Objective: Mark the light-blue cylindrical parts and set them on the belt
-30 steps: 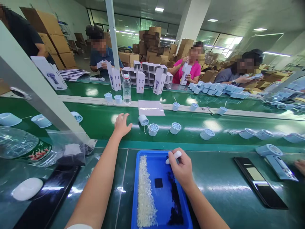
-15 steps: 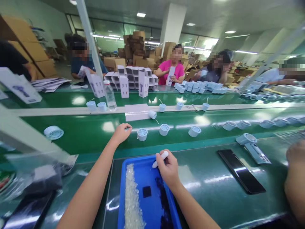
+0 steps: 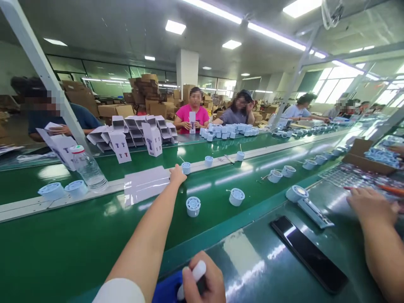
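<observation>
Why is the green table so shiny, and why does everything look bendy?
In the head view, ceiling lights reflect as white glare on the shiny green belt; in that view, the wide lens also stretches the edges and tilts the white post.

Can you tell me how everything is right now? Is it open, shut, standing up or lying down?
Left hand, empty, reaching over the belt
Right hand, gripping a white stick
Pale blue cup, standing upright
Water bottle, capped
Phone, lying flat, screen dark
White carton, standing upright
</observation>
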The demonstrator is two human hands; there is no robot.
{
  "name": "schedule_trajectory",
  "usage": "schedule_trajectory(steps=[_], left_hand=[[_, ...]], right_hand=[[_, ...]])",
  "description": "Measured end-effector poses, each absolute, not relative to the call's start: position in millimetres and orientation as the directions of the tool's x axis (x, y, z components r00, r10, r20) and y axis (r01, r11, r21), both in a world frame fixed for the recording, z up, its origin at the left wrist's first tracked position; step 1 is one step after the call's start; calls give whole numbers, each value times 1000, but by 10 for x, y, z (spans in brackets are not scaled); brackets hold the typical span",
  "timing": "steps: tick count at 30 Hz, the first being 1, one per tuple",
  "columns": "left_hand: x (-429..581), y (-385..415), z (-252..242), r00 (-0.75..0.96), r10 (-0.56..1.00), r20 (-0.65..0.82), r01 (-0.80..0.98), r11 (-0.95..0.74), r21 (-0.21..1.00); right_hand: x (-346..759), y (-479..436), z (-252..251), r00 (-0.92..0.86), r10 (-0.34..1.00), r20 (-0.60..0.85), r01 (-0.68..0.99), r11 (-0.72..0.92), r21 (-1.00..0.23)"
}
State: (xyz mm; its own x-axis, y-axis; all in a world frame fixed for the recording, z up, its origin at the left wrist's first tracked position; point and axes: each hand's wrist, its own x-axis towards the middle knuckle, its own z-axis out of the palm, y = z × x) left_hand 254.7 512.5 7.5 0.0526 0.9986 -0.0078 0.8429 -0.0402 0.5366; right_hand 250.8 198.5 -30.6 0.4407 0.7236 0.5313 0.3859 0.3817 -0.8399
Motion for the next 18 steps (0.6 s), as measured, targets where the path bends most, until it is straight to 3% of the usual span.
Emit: schedule_trajectory(steps=[2,3,5,7,10,13,18], left_hand=[[2421,5022,163,24,1000,-20,818,-8,575],[2315,4943,230,-5,1000,-10,747,10,665],[2008,4716,390,-37,999,-4,501,22,865],[1591,4375,564,-62,998,-28,159,38,987],[930,3672,775,-33,999,13,-165,-19,986],[460,3018,826,-73,996,54,-285,-72,956],[166,2658,819,-105,991,81,-481,-122,868]], right_hand=[[2540,1954,-211,390,810,437,292,341,-893],[2557,1939,-171,355,853,383,226,319,-920],[2578,1915,-130,348,884,311,143,278,-950],[2563,1893,-137,287,921,264,110,242,-964],[2494,1851,-174,115,959,259,147,241,-959],[2431,1805,-185,-10,944,329,264,320,-910],[2394,1766,-184,-24,901,434,410,405,-817]])
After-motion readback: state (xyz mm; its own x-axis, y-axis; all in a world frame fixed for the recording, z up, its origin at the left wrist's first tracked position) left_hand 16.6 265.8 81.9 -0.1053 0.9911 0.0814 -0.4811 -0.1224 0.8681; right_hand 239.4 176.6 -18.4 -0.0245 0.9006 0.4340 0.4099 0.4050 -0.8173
